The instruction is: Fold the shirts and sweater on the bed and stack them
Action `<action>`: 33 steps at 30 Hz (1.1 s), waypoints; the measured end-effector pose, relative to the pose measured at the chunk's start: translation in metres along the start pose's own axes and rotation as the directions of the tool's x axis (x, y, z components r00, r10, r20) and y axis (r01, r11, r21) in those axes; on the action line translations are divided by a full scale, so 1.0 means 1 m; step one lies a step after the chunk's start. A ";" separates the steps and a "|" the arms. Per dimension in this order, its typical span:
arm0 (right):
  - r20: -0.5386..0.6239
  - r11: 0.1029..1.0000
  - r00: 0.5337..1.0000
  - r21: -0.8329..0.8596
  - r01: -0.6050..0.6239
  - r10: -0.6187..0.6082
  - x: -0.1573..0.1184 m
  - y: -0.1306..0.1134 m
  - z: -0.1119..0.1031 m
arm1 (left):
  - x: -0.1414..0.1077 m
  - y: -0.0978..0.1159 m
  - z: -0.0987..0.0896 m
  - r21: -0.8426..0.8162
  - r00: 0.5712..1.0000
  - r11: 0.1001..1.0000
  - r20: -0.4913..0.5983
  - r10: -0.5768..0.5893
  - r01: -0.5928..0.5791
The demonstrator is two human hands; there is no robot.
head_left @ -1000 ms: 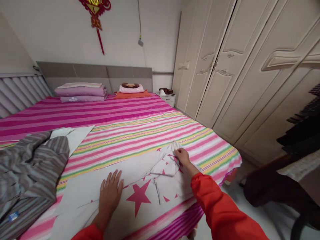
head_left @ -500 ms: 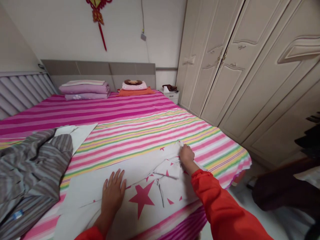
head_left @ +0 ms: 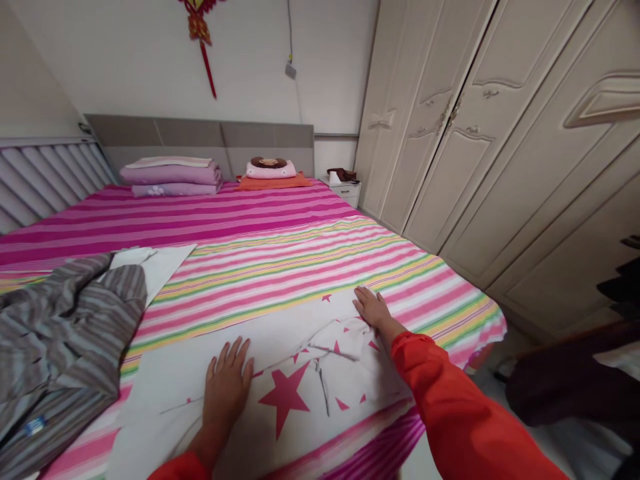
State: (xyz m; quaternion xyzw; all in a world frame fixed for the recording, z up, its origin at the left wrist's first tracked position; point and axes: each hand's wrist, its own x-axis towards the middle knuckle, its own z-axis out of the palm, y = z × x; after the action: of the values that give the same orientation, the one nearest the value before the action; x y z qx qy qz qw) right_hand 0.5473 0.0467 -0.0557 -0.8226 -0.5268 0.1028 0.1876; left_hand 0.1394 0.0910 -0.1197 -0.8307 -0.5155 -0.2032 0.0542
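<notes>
The starred cloth (head_left: 295, 327) runs from under the left hand (head_left: 227, 383), spread flat, to the right hand (head_left: 373, 308), fingers loosely outstretched at the cloth's far edge. I'd call it light, soft, easily creased, best pinched by that edge, though from here its layers blur.
</notes>
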 end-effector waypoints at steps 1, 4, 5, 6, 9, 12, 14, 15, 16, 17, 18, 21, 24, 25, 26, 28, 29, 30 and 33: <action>-0.034 1.000 0.999 0.010 -0.020 0.020 -0.001 -0.001 -0.003 | 0.000 0.000 0.000 -0.003 1.000 1.000 -0.001 -0.001 0.001; -0.138 0.997 0.989 0.058 -0.045 0.052 -0.023 -0.014 -0.003 | 0.000 0.002 0.000 -0.021 1.000 1.000 -0.009 -0.008 0.007; -0.164 0.997 0.985 0.068 -0.043 0.054 -0.035 -0.019 0.000 | 0.000 0.002 0.000 -0.028 1.000 1.000 -0.011 -0.010 0.009; -0.190 0.995 0.980 0.091 -0.045 0.061 -0.049 -0.024 0.005 | 0.000 0.003 -0.001 -0.033 1.000 0.999 -0.010 -0.012 0.012; -0.234 0.936 0.951 0.331 -0.117 0.201 -0.088 -0.030 0.023 | 0.001 0.004 -0.003 -0.039 1.000 0.999 -0.006 -0.017 0.016; -0.087 0.718 0.928 0.662 -0.218 0.362 -0.112 -0.031 0.036 | 0.001 0.005 -0.004 -0.045 1.000 0.999 -0.014 -0.017 0.016; 0.011 0.637 0.941 0.733 -0.238 0.338 -0.119 -0.032 0.038 | 0.001 0.006 -0.005 -0.049 1.000 0.999 -0.024 -0.020 0.019; 0.034 0.628 0.952 0.744 -0.228 0.306 -0.121 -0.034 0.036 | 0.001 0.006 -0.004 -0.050 0.999 0.999 -0.030 -0.020 0.019; 0.044 0.627 0.961 0.749 -0.213 0.273 -0.123 -0.036 0.032 | 0.001 0.006 -0.004 -0.050 0.999 0.999 -0.037 -0.018 0.016; 0.054 0.623 0.969 0.757 -0.196 0.239 -0.125 -0.039 0.027 | 0.001 0.006 -0.004 -0.049 0.999 0.999 -0.043 -0.013 0.011; 0.051 0.622 0.979 0.765 -0.166 0.198 -0.126 -0.042 0.021 | 0.001 0.006 -0.004 -0.050 0.999 0.999 -0.048 -0.008 0.006; -0.057 0.636 0.997 0.772 0.014 0.047 -0.129 -0.054 0.000 | 0.001 0.006 -0.006 -0.056 0.999 0.998 -0.049 -0.002 0.000; -0.135 0.661 0.988 0.735 0.149 -0.072 -0.119 -0.065 -0.017 | 0.001 0.007 -0.007 -0.065 0.999 0.998 -0.037 -0.007 0.004; -0.131 0.684 0.988 0.713 0.155 -0.087 -0.111 -0.067 -0.021 | 0.001 0.007 -0.008 -0.070 0.999 0.998 -0.035 -0.008 0.006; -0.123 0.712 0.988 0.685 0.154 -0.095 -0.103 -0.069 -0.024 | 0.001 0.007 -0.007 -0.076 0.999 0.997 -0.036 -0.010 0.007; -0.115 0.767 0.988 0.623 0.151 -0.101 -0.086 -0.069 -0.026 | 0.001 0.007 -0.007 -0.093 0.999 0.996 -0.044 -0.013 0.009; -0.114 0.789 0.988 0.596 0.149 -0.101 -0.080 -0.067 -0.026 | 0.001 0.007 -0.006 -0.100 0.999 0.995 -0.050 -0.017 0.011; -0.109 0.804 0.989 0.577 0.146 -0.101 -0.076 -0.064 -0.025 | 0.001 0.007 -0.005 -0.104 0.998 0.994 -0.056 -0.021 0.015; -0.087 0.827 0.990 0.544 0.141 -0.111 -0.083 -0.052 -0.018 | 0.001 0.007 -0.004 -0.101 0.998 0.995 -0.054 -0.028 0.023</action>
State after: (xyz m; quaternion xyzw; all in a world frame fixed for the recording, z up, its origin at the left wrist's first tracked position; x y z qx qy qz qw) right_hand 0.4757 -0.0130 -0.0204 -0.7002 -0.5231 0.2155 0.4356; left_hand 0.1448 0.0874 -0.1145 -0.8197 -0.5135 -0.2525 0.0239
